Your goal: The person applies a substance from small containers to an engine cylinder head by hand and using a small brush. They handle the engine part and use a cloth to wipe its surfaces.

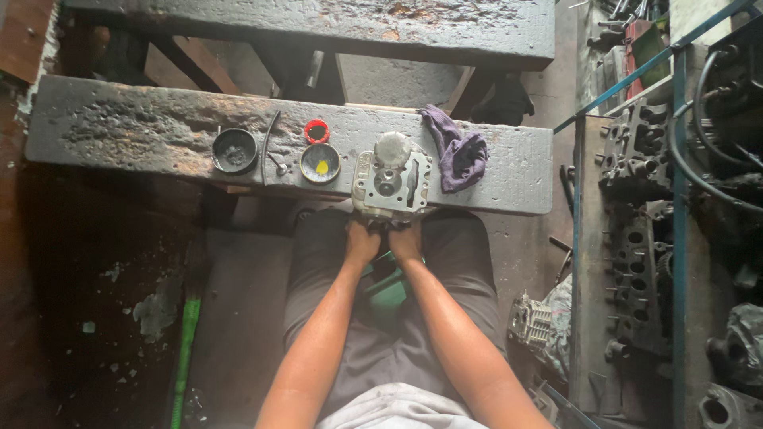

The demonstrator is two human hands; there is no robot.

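A small grey metal cylinder head (pixel 392 181) rests at the near edge of a dark, greasy wooden bench (pixel 119 127). My left hand (pixel 362 241) and my right hand (pixel 406 242) are side by side just below the head, fingers curled against its near underside. Their fingertips are hidden in shadow under the part. A pale round piece sits on the far end of the head.
On the bench lie a black round tin (pixel 234 150), a thin bent rod (pixel 270 147), a red cap (pixel 316 130), a tin holding yellow paste (pixel 320 163) and a purple rag (pixel 458 152). Engine blocks (pixel 636 159) fill a blue-framed rack at right. A green-handled tool (pixel 185 342) lies on the floor.
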